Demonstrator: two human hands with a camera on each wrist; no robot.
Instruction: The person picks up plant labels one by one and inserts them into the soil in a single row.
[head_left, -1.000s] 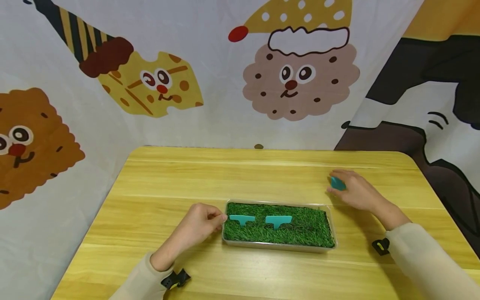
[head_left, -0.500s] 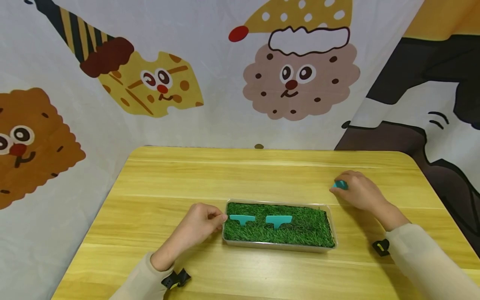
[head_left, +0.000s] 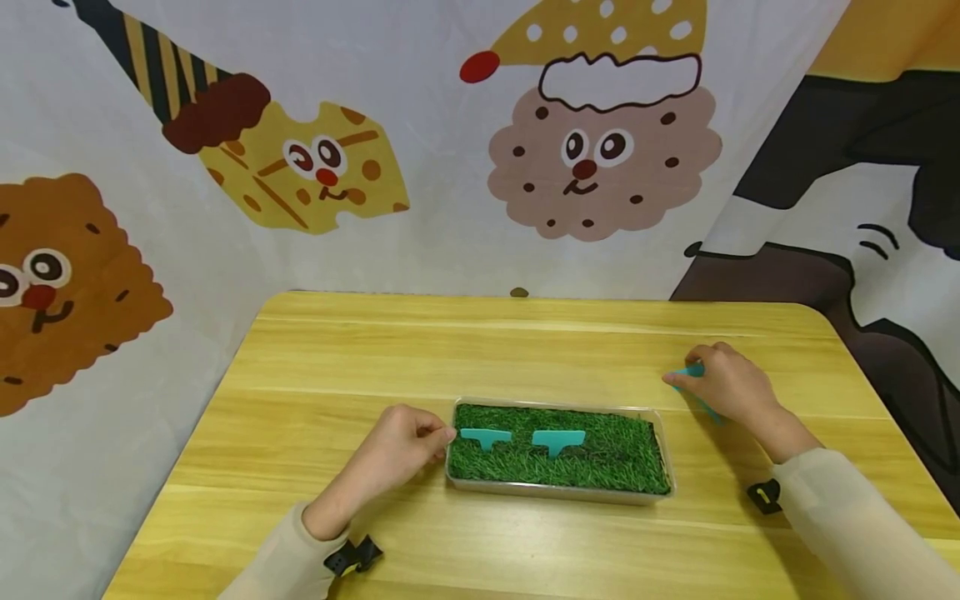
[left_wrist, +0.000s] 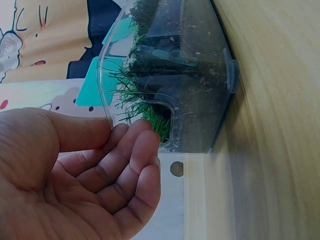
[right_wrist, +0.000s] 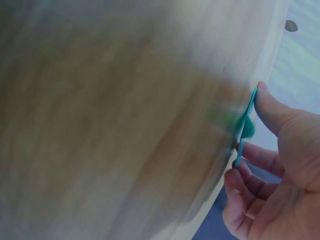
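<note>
A clear plastic box (head_left: 555, 492) of green grass (head_left: 615, 467) over dark soil stands mid-table. Two teal T-shaped plant labels, a left label (head_left: 486, 435) and a right label (head_left: 558, 438), stand upright in the grass. At the box's left end my left hand (head_left: 401, 442) pinches the rim between thumb and fingers, seen close in the left wrist view. Beyond the box's right end, my right hand (head_left: 731, 387) holds another teal plant label (right_wrist: 246, 122) just above the table. Its thumb and fingertips grip opposite ends of the label's head. The palm partly hides this label in the head view.
The wood-grain table (head_left: 375, 350) has rounded far corners. Behind it hangs a white cloth (head_left: 435, 250) printed with cartoon biscuits and cheese. Black straps (head_left: 352, 557) sit at both wrists.
My right hand has shifted slightly right and turned the label, so its stem now shows below the hand. My left hand stays at the box's rim.
</note>
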